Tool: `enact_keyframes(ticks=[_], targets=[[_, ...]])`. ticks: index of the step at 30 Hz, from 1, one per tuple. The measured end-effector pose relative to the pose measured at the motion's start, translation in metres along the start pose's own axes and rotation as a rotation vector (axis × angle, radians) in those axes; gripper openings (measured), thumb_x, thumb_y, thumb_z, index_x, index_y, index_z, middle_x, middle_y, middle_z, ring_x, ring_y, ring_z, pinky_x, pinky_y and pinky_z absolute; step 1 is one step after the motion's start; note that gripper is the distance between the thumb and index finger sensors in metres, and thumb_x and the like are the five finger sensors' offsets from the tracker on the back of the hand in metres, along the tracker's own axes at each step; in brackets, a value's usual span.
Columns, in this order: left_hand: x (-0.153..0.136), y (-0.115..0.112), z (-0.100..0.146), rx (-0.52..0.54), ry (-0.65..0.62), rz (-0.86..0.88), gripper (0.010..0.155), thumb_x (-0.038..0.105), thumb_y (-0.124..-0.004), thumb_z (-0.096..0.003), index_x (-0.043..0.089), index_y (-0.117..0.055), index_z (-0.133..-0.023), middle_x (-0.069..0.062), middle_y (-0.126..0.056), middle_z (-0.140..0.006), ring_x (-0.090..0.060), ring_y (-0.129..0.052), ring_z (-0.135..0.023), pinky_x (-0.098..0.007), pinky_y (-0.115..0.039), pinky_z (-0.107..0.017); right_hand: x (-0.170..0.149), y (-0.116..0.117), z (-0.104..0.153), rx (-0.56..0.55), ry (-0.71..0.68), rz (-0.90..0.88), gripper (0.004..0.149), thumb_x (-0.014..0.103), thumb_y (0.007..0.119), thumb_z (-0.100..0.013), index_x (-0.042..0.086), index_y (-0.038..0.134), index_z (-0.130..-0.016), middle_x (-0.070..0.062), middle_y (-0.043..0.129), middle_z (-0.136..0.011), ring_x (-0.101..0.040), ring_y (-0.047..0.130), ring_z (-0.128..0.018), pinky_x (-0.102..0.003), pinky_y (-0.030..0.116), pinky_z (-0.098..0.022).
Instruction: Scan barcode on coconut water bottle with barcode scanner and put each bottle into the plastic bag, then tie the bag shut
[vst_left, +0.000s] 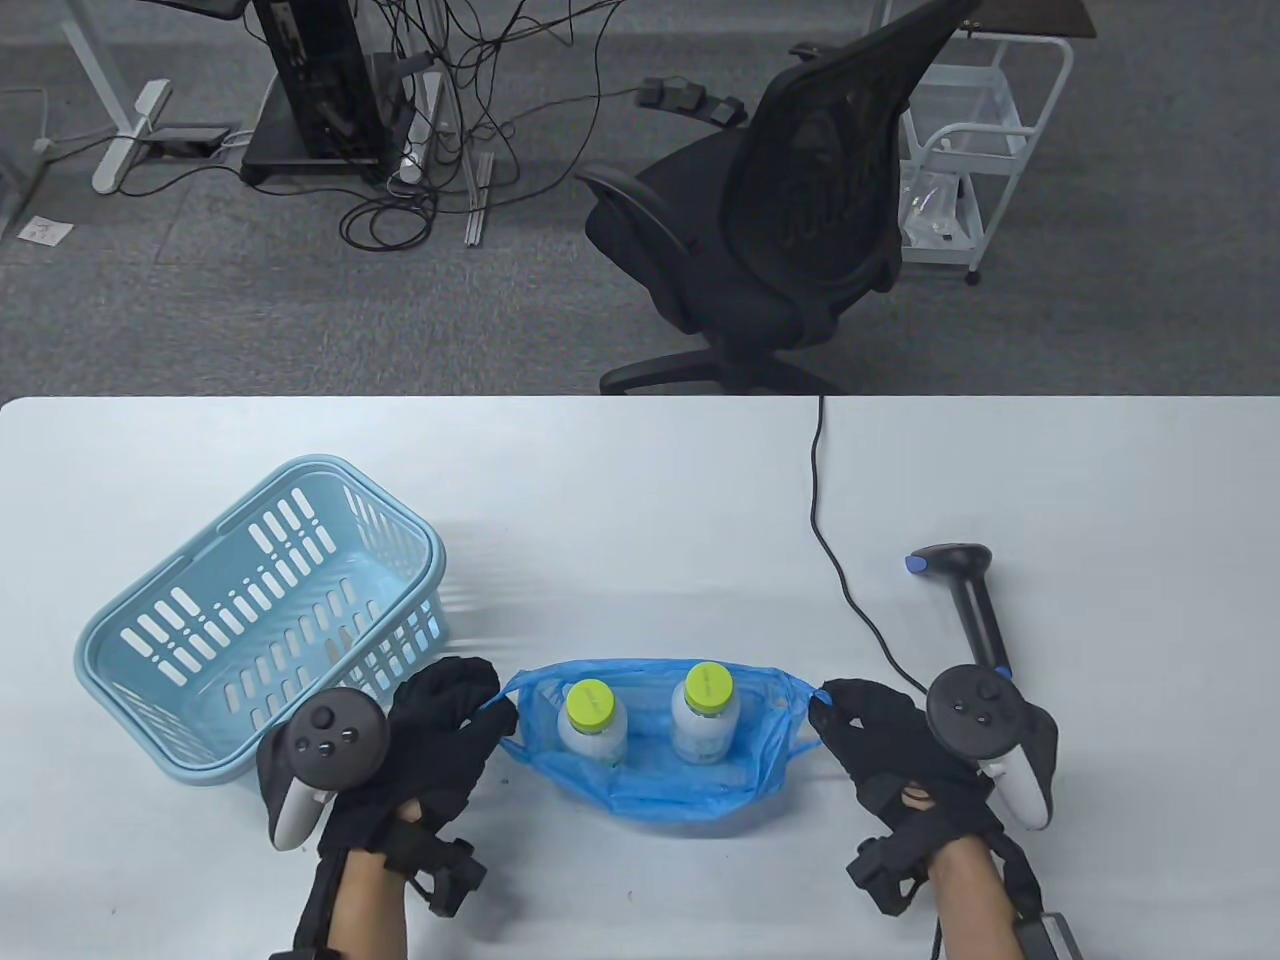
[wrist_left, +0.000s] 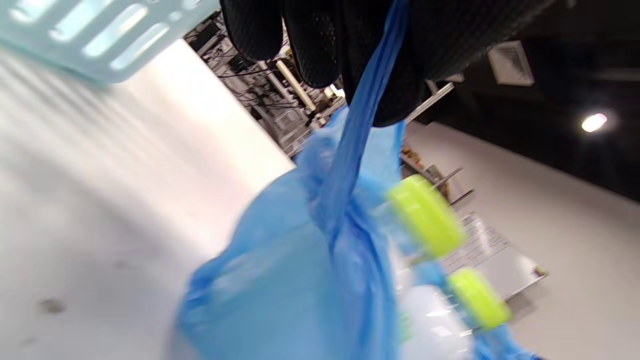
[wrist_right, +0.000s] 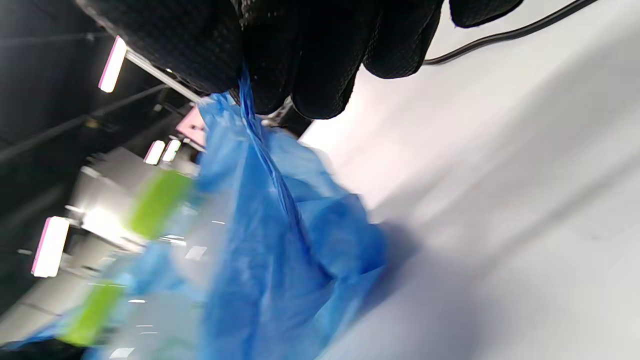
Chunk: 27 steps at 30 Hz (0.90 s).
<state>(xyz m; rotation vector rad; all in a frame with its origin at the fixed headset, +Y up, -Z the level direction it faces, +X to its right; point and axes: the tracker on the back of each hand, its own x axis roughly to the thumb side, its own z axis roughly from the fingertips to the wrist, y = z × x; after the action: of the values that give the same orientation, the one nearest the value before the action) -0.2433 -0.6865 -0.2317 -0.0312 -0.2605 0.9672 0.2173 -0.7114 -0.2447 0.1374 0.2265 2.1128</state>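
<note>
Now at tying step: both bottles (vst_left: 592, 718) (vst_left: 706, 712) upright inside plastic bag (vst_left: 665, 785) near table's front edge. Left grip (vst_left: 440, 730) and right grip (vst_left: 880, 745) each clamped on bag handle. Next: cross handles, knot.

Black mesh-gloved hands (vst_left: 440, 730), grey-white trackers (vst_left: 320, 750), bare forearms, perhaps black wrist straps.

The plastic bag (vst_left: 665, 790) is blue. The bottle caps (vst_left: 589, 704) are bright yellow-green. The basket (vst_left: 262, 615) is light blue — the gloves (vst_left: 440, 740) black.
</note>
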Motion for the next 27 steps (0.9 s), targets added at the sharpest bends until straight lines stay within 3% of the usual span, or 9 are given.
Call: enact_keyframes(ticks=[5,11,14,18,23,27], targets=[[0.006,0.011,0.007,0.068,-0.061,0.201,0.039,0.043,-0.074,-0.0671,0.010,-0.091,-0.082,-0.009,-0.060,-0.119,-0.050,-0.043,-0.114,-0.073,-0.021,-0.072,0.017,-0.014,0.012,0.018,-0.111,-0.203,0.043,0.040,0.077,-0.055,0.008,0.080,-0.084,-0.015,0.074,-0.100,-0.051,0.058,-0.100,-0.072,0.046,-0.070],[0.028,0.010,0.006,0.102,-0.166,0.567,0.040,0.043,-0.076,-0.0674,0.010,-0.092,-0.083,-0.013,-0.051,-0.124,-0.053,-0.036,-0.115,-0.074,-0.018,-0.072,0.054,-0.019,0.022,-0.036,-0.240,-0.222,0.045,0.038,0.080,-0.054,0.006,0.078,-0.086,-0.022,0.060,-0.108,-0.056,0.047,-0.102,-0.073,0.041,-0.069],[0.043,0.012,0.001,0.115,-0.206,0.571,0.042,0.047,-0.075,-0.0677,0.012,-0.090,-0.085,-0.011,-0.052,-0.125,-0.050,-0.040,-0.116,-0.074,-0.022,-0.073,0.079,-0.018,0.021,-0.103,-0.273,-0.180,0.045,0.038,0.081,-0.054,0.007,0.078,-0.087,-0.024,0.057,-0.111,-0.056,0.046,-0.102,-0.073,0.041,-0.070],[0.062,0.004,-0.014,0.060,-0.320,0.555,0.050,0.048,-0.075,-0.0675,0.013,-0.083,-0.102,-0.008,-0.054,-0.126,-0.047,-0.043,-0.119,-0.073,-0.029,-0.077,0.112,-0.013,0.013,-0.233,-0.287,-0.127,0.044,0.037,0.082,-0.054,0.007,0.081,-0.086,-0.022,0.060,-0.110,-0.055,0.047,-0.102,-0.073,0.042,-0.070],[0.072,-0.028,-0.037,-0.061,-0.420,0.458,0.056,0.045,-0.077,-0.0670,0.029,-0.062,-0.118,-0.005,-0.049,-0.131,-0.042,-0.044,-0.123,-0.074,-0.031,-0.079,0.144,0.009,-0.002,-0.214,-0.299,-0.032,0.044,0.037,0.084,-0.054,0.007,0.082,-0.086,-0.022,0.061,-0.111,-0.055,0.048,-0.102,-0.072,0.042,-0.071],[0.082,-0.038,-0.046,-0.080,-0.435,0.283,0.060,0.043,-0.077,-0.0669,0.033,-0.052,-0.121,0.001,-0.067,-0.119,-0.035,-0.064,-0.117,-0.072,-0.043,-0.081,0.159,0.019,-0.007,-0.189,-0.317,0.052,0.044,0.037,0.084,-0.054,0.007,0.083,-0.086,-0.022,0.062,-0.111,-0.055,0.048,-0.103,-0.073,0.042,-0.071]])
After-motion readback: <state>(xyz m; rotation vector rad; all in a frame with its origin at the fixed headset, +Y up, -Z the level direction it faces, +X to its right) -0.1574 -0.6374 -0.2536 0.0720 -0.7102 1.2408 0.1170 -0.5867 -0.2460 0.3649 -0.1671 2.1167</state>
